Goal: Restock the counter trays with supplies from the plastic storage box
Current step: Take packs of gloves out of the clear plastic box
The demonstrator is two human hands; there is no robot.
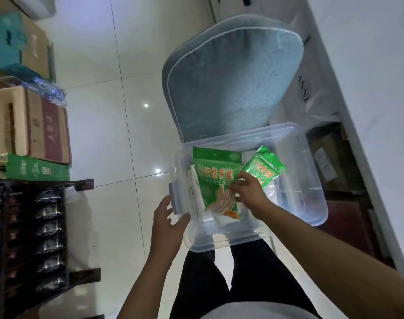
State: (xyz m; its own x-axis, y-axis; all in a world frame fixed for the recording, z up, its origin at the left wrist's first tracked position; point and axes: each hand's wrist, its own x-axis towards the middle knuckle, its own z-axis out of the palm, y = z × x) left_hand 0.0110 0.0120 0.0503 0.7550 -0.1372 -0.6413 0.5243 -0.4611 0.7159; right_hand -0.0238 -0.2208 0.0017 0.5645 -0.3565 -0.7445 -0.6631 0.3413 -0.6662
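Note:
A clear plastic storage box rests on the front of a chair with a blue-grey cushion. Inside stand green packets of disposable gloves: a large one at the left and a smaller one tilted at the right. White packets lean against the box's left wall. My right hand reaches into the box and its fingers pinch the right edge of the large green packet. My left hand holds the box's left side by the handle latch, thumb on the near wall.
Cardboard boxes and a green carton are stacked at the left on the white tiled floor. A dark rack of black packets stands at the lower left. A white counter edge runs down the right side, with boxes beneath it.

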